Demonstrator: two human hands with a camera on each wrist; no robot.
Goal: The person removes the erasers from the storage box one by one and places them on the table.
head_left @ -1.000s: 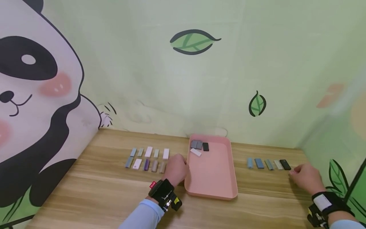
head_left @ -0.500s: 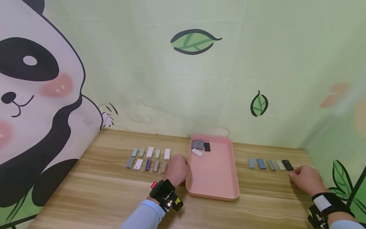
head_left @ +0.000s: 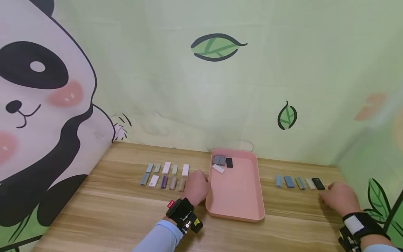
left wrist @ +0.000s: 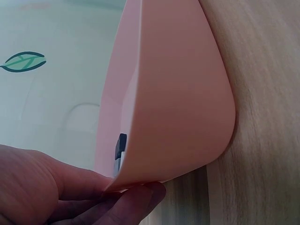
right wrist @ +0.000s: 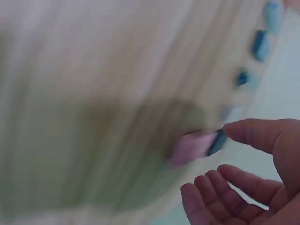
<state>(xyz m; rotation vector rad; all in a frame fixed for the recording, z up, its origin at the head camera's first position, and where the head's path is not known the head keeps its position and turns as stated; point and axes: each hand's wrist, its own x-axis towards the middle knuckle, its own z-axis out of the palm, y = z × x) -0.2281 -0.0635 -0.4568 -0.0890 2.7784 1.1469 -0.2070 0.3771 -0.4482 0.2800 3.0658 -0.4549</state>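
My left hand (head_left: 197, 187) pinches the near-left rim of a shallow pink tray (head_left: 233, 203); in the left wrist view the thumb and fingers (left wrist: 136, 201) grip its edge. Toward the back of the tray lie small grey, black and white flat blocks. At the right, my right hand (head_left: 340, 197) is low by the table, just beside a black flat block (head_left: 318, 183). The right wrist view shows a blurred pink block (right wrist: 192, 147) near the thumb, with a gap between thumb and fingers. That pink block is hidden from the head view.
Blue, greenish and pale blocks form a row with the black one on the right; a blue block (head_left: 289, 182) is among them. Two rows of small blocks lie left of the tray, including a purple block (head_left: 164, 182). A printed fabric wall (head_left: 220, 105) borders the wooden table (head_left: 110, 210).
The head view has shifted slightly, so everything appears a little farther right. The left hand keeps its grip on the tray rim. The right hand stays by the black block.
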